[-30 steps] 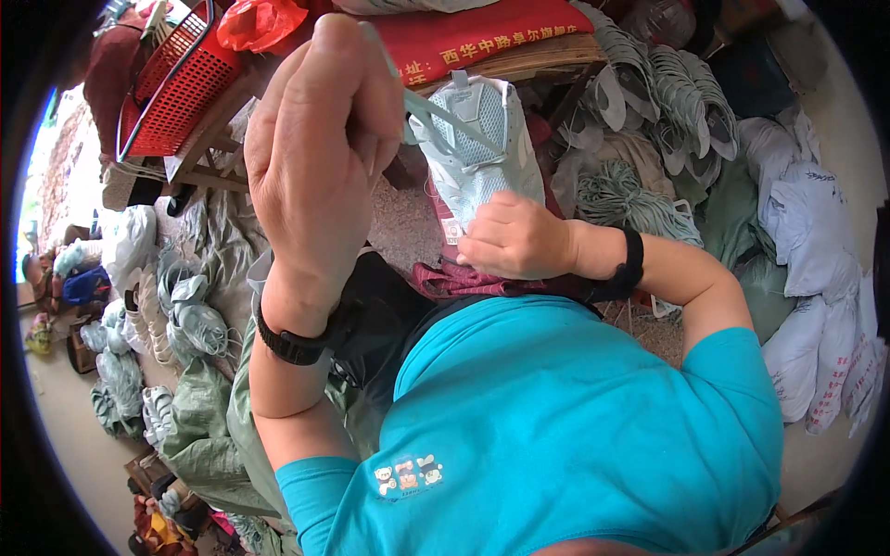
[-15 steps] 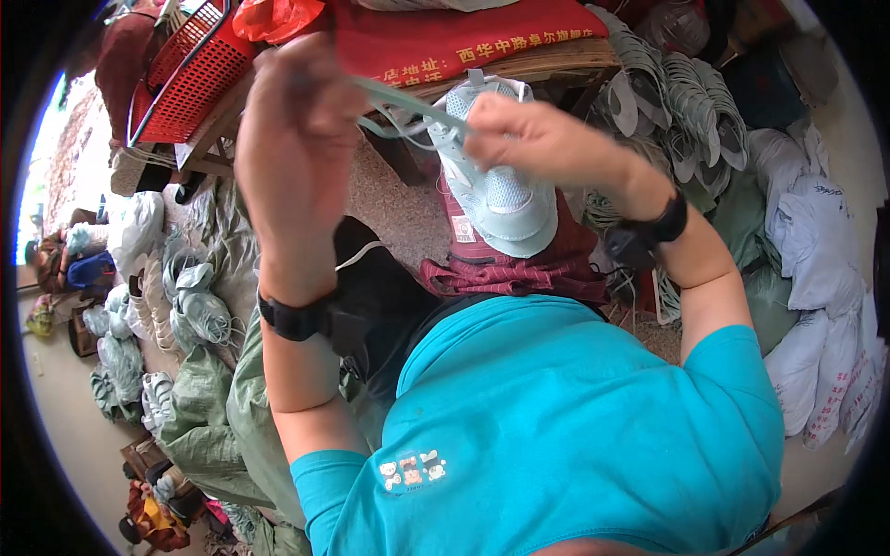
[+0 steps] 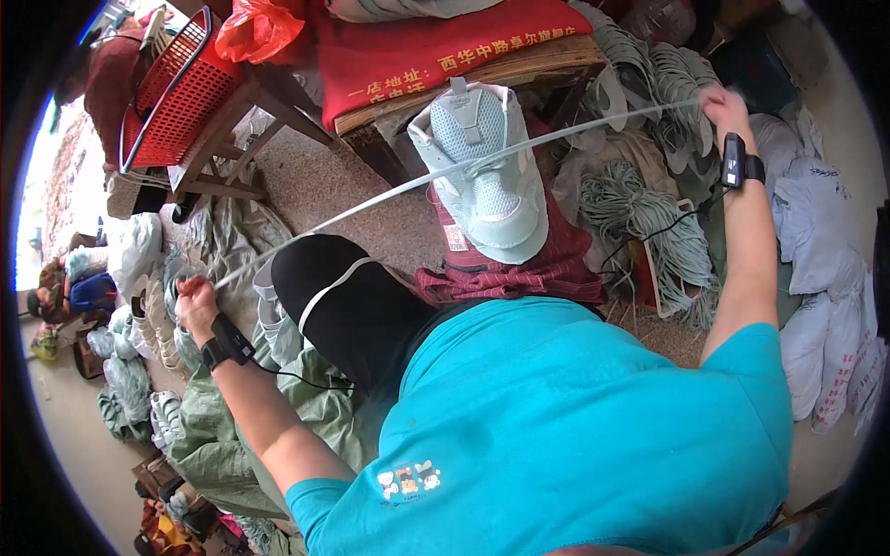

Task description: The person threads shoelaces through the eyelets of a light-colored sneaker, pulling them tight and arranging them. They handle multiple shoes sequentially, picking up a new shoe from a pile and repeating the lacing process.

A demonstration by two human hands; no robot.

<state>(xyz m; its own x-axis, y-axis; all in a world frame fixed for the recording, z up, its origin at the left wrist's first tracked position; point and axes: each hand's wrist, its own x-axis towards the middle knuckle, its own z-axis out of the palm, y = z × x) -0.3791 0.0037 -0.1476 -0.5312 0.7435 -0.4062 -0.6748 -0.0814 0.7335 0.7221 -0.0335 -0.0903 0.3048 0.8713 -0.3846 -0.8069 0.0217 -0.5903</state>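
A pale green shoelace [image 3: 389, 192] stretches taut between my widely spread hands, crossing over a light blue sneaker upper [image 3: 496, 199]. My left hand [image 3: 196, 306], low on the left, is closed round one end. Far out to the right, my right hand [image 3: 723, 107] pinches the other end. The upper lies toe toward me on a maroon striped cloth [image 3: 556, 246] over my lap, against the bench edge. Whether the lace passes through the upper's eyelets or only lies across it, I cannot tell.
A wooden bench [image 3: 519, 67] with a red cloth [image 3: 408, 56] stands ahead. A red plastic basket [image 3: 181, 97] is at the far left. Bundled pale green laces [image 3: 640, 213] hang right of my lap, near stacked shoe parts [image 3: 686, 79] and white sacks [image 3: 820, 232].
My hands have moved far apart, the left down and left, the right outward and up. The lace, looped and slack between them before, is now pulled straight.
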